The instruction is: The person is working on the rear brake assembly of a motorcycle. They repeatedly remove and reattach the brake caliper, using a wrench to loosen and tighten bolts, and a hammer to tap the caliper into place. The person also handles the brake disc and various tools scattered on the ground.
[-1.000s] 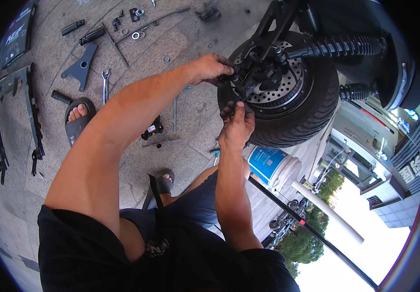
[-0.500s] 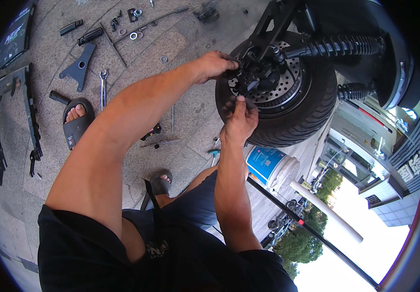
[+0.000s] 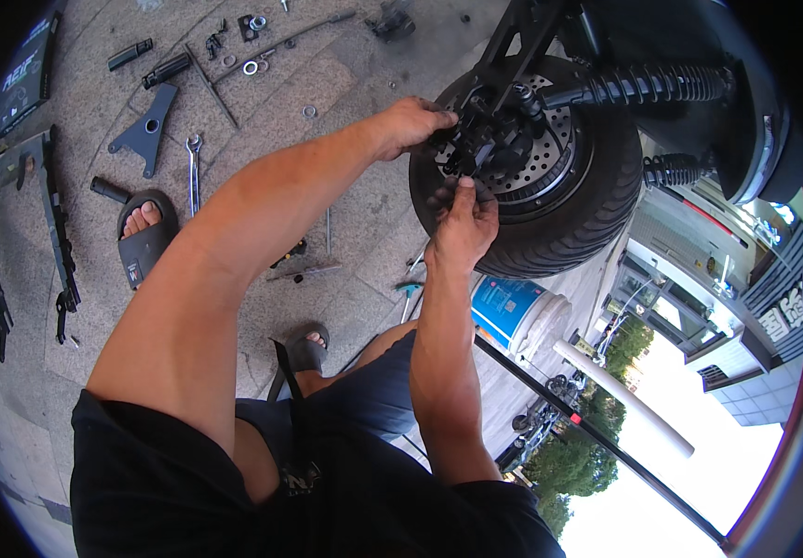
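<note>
A black wheel (image 3: pixel 564 249) with a drilled silver brake disc (image 3: pixel 550 149) stands at the upper right, with a black brake caliper assembly (image 3: pixel 492 139) over the hub, below black arms and a coil-spring shock (image 3: pixel 652 86). My left hand (image 3: pixel 409 127) grips the upper left side of the assembly, thumb pressed on it and the other fingers partly hidden. My right hand (image 3: pixel 462 221) is lower, against the tire, fingers curled and thumb tip on the assembly's lower end. The exact piece under my fingertips is too dark to make out.
Sockets (image 3: pixel 167 71), a wrench (image 3: pixel 194 181), a bracket plate (image 3: pixel 146 135), washers and frame rails (image 3: pixel 55 232) lie on the stone paving left of my arms. My feet in slides are among them. A blue-and-white bucket (image 3: pixel 513 312) and a long pole (image 3: pixel 606 437) are at right.
My right hand has risen a little and shifted right along the assembly. My left hand has moved slightly right, its thumb further onto the assembly.
</note>
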The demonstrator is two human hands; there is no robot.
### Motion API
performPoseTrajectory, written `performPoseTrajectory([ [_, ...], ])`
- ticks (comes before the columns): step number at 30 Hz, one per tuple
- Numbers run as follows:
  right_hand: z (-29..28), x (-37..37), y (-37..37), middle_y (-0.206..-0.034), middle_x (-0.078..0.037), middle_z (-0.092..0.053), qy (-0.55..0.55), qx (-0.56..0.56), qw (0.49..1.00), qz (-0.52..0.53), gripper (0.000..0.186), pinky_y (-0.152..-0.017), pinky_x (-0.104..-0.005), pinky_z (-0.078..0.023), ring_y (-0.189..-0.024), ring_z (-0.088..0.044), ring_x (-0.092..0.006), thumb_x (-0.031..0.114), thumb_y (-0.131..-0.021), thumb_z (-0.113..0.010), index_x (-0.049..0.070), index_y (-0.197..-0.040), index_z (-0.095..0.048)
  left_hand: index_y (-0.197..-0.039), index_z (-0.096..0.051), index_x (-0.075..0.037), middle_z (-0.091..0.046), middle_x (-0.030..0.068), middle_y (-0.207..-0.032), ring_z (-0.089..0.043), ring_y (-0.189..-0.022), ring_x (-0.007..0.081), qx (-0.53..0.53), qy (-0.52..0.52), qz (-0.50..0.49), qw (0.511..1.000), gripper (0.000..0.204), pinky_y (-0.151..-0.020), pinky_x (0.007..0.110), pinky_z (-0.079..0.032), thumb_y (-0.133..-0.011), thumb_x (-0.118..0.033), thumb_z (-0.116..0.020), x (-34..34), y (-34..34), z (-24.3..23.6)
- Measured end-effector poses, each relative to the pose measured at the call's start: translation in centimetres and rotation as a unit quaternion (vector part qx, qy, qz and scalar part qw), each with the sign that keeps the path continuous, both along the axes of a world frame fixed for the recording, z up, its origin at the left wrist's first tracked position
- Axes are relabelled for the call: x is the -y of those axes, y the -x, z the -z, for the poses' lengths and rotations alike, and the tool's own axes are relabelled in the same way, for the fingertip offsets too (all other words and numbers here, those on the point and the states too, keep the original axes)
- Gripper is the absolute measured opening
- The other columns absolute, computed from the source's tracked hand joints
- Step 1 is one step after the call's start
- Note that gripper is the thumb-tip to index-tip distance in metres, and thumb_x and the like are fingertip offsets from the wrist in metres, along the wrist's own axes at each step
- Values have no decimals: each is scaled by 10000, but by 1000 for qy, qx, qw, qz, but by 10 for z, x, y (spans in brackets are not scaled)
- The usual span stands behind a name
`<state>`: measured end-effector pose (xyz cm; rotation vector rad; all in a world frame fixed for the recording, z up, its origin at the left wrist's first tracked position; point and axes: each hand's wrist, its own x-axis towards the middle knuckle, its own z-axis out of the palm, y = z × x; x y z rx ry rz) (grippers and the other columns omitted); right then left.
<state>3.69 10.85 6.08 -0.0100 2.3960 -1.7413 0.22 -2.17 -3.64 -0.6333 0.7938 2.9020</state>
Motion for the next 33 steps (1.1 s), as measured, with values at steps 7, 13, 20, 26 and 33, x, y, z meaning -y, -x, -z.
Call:
performPoseTrajectory([
  [7, -84, -20, -15, -1074, -117, -633, -168, -257, 934, -185, 316, -739, -234, -514, -870, -623, -145, 44, -897, -622, -26, -1189, -524, -1143, -614, 39, -661, 124, -1021, -636, -876, 194, 25, 32, -6, 999, 392, -750, 319, -523, -884, -249, -674, 0, 0, -7],
  [13, -122, -4, 17, -1042, -125, -648, -238, -295, 911, -165, 362, -732, -233, -518, -861, -631, -135, 75, -875, -666, -10, -1202, -538, -1230, -525, 87, -599, 191, -1161, -618, -1002, 251, 17, 42, 2, 999, 451, -813, 349, -558, -921, -229, -616, -4, -2, -9],
  [20, -59, 10, 18, -929, -166, -652, -410, -204, 840, -291, 503, -605, -299, -524, -686, -673, -224, 90, -759, -744, -29, -1207, -548, -1230, -522, 69, -595, 177, -1119, -631, -930, 263, 12, 28, -3, 1000, 429, -750, 353, -583, -921, -214, -616, -2, -7, -10],
  [26, -42, 6, 20, -924, -140, -682, -345, -156, 903, -203, 379, -612, -261, -537, -726, -683, -161, 18, -823, -676, -34, -1183, -567, -1238, -529, 39, -607, 134, -1087, -633, -906, 234, -5, -11, 27, 1000, 411, -746, 347, -581, -917, -207, -606, 7, -10, -8],
  [33, -29, -1, 7, -902, -94, -671, -234, -97, 956, -146, 354, -617, -221, -512, -728, -645, -101, 20, -860, -651, -32, -1193, -544, -1298, -487, 4, -585, 141, -1137, -613, -969, 242, -13, -4, 85, 996, 445, -816, 378, -560, -916, -194, -599, 20, -6, 1],
])
